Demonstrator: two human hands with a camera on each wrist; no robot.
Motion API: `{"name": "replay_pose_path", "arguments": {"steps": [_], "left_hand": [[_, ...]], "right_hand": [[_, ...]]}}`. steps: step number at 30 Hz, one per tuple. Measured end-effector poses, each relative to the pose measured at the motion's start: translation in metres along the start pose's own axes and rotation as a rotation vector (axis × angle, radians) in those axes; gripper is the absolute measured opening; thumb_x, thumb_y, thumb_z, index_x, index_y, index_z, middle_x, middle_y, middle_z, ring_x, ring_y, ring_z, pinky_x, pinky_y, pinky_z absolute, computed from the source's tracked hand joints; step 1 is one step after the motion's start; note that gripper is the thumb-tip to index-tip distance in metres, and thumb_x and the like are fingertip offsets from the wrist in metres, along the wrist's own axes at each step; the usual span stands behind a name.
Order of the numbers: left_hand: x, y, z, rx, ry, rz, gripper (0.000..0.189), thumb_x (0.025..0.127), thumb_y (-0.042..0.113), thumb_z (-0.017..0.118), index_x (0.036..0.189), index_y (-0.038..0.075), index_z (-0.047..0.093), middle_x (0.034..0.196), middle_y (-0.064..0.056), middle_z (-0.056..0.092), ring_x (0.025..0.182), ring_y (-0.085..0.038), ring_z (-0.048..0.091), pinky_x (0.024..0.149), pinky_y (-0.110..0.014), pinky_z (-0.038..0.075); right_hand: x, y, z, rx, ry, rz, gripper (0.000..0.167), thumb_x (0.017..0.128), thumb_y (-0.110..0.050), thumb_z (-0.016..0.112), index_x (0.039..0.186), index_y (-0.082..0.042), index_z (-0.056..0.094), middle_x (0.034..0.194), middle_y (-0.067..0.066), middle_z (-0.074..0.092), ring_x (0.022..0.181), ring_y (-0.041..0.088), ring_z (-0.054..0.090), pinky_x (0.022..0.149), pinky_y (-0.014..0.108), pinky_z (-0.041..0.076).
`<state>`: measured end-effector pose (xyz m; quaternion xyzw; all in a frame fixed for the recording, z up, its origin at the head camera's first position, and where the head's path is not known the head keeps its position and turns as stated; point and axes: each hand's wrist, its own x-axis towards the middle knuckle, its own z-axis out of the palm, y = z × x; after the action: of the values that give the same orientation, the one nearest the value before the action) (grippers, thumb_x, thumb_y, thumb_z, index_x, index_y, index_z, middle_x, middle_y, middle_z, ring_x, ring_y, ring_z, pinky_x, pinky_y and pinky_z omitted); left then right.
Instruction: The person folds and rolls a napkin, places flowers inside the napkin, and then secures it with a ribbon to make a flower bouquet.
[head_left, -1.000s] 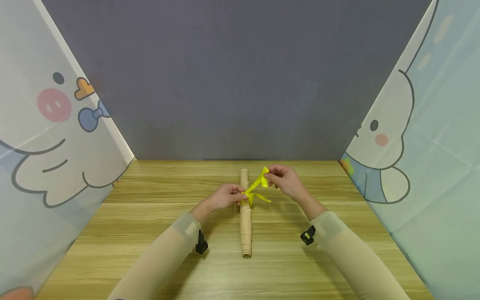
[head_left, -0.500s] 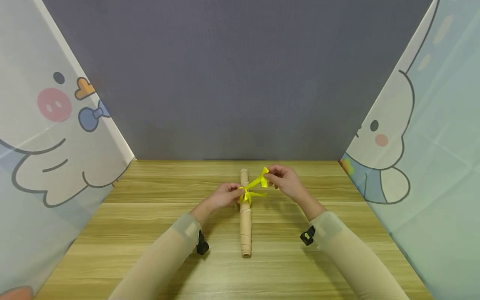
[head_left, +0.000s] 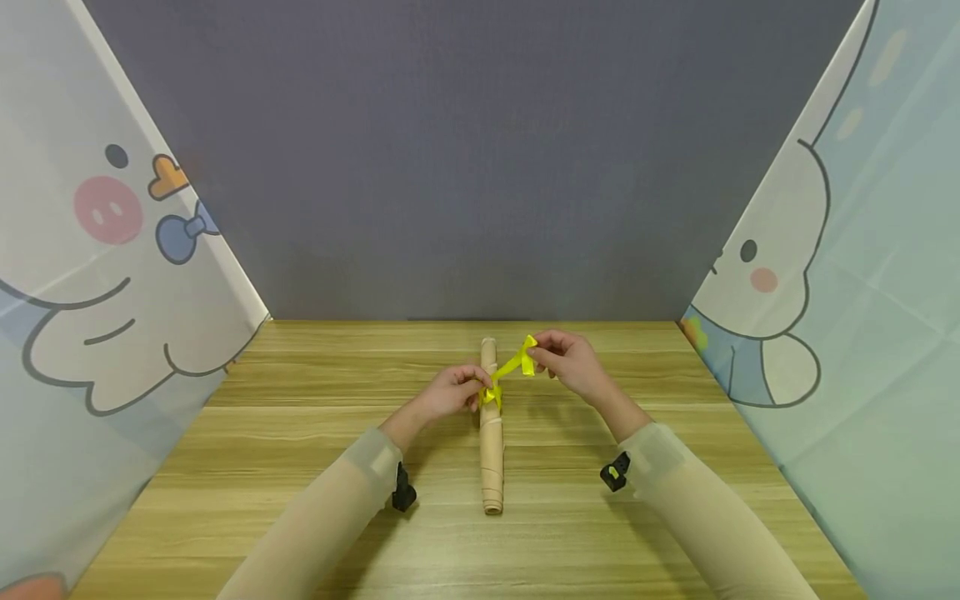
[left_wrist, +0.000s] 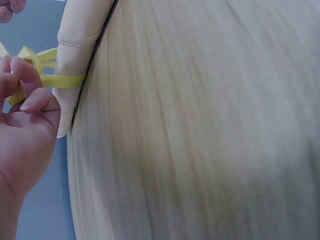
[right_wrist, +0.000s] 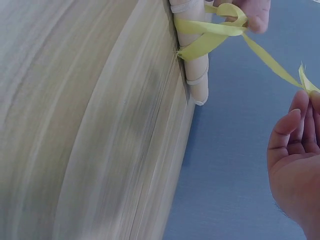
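Note:
A beige roll (head_left: 492, 467), seamed like rolled leather, lies lengthwise on the table. A yellow ribbon (head_left: 512, 367) loops around its far half. My left hand (head_left: 448, 392) is at the knot, where thumb and fingers pinch the ribbon (left_wrist: 70, 81); its curled fingertips partly hide the knot in the left wrist view. Up and to the right, my right hand (head_left: 570, 360) pinches one ribbon end between thumb and fingertips. Between the hands that strand (right_wrist: 270, 60) runs in a straight slant, raised off the roll. The tip past my right fingers hangs folded over.
The wood-grain table (head_left: 337, 350) spreads on both sides of the roll. A grey panel (head_left: 480, 167) stands along its back edge. Cartoon-printed sheets (head_left: 75, 333) flank it left and right. Each sleeve carries a small black device (head_left: 615, 472) at the wrist.
The loose ribbon tail that stuck out to the right of the roll has swung up and drawn in at my left fingers. My right hand holds its place.

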<state>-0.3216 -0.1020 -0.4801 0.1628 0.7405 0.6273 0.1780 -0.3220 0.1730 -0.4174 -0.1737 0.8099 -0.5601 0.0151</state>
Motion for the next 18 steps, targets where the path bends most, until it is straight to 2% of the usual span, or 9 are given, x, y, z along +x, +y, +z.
{"name": "replay_pose_path", "arguments": {"steps": [2,5,10,16,18], "left_hand": [[-0.0005,0.0000,-0.0003,0.028,-0.016,-0.001,0.022,0.114,0.010,0.055,0.124,0.003,0.073,0.089,0.000,0.062,0.071,-0.013,0.054,0.064,-0.027,0.044],[-0.0007,0.0001,-0.0001,0.093,-0.048,0.012,0.025,0.106,0.006,0.066,0.130,0.003,0.073,0.092,0.002,0.067,0.075,-0.012,0.057,0.066,-0.027,0.046],[-0.0009,0.0001,0.0007,0.136,-0.087,0.039,0.039,0.098,0.002,0.079,0.135,0.002,0.068,0.086,0.001,0.067,0.073,-0.013,0.055,0.062,-0.025,0.045],[-0.0011,-0.0010,0.0020,0.188,-0.053,0.077,0.030,0.102,0.004,0.073,0.131,0.002,0.071,0.091,0.000,0.065,0.077,-0.012,0.052,0.063,-0.023,0.043],[-0.0018,-0.0009,0.0023,0.216,-0.037,0.090,0.027,0.103,0.006,0.071,0.130,0.003,0.073,0.092,0.000,0.064,0.076,-0.013,0.050,0.063,-0.023,0.043]], "right_hand": [[-0.0001,-0.0003,0.0006,-0.001,0.001,0.001,0.026,0.109,-0.018,0.071,0.126,0.002,0.073,0.109,0.017,0.074,0.086,0.027,0.070,0.066,0.023,0.053],[-0.0001,-0.0005,0.0010,0.000,0.003,0.003,0.026,0.109,-0.018,0.071,0.126,0.001,0.073,0.108,0.016,0.074,0.085,0.025,0.069,0.066,0.023,0.052],[0.0003,0.0001,0.0011,0.003,0.005,0.002,0.023,0.108,-0.018,0.071,0.124,0.000,0.074,0.104,0.011,0.075,0.084,0.025,0.069,0.065,0.024,0.052],[0.0003,-0.0006,0.0025,0.005,0.004,0.013,0.019,0.108,-0.018,0.071,0.121,-0.004,0.075,0.101,0.005,0.074,0.089,0.035,0.070,0.065,0.024,0.052],[0.0004,-0.0009,0.0025,0.004,0.005,0.016,0.019,0.109,-0.018,0.071,0.121,-0.004,0.075,0.101,0.006,0.074,0.087,0.032,0.069,0.065,0.024,0.052]]}}
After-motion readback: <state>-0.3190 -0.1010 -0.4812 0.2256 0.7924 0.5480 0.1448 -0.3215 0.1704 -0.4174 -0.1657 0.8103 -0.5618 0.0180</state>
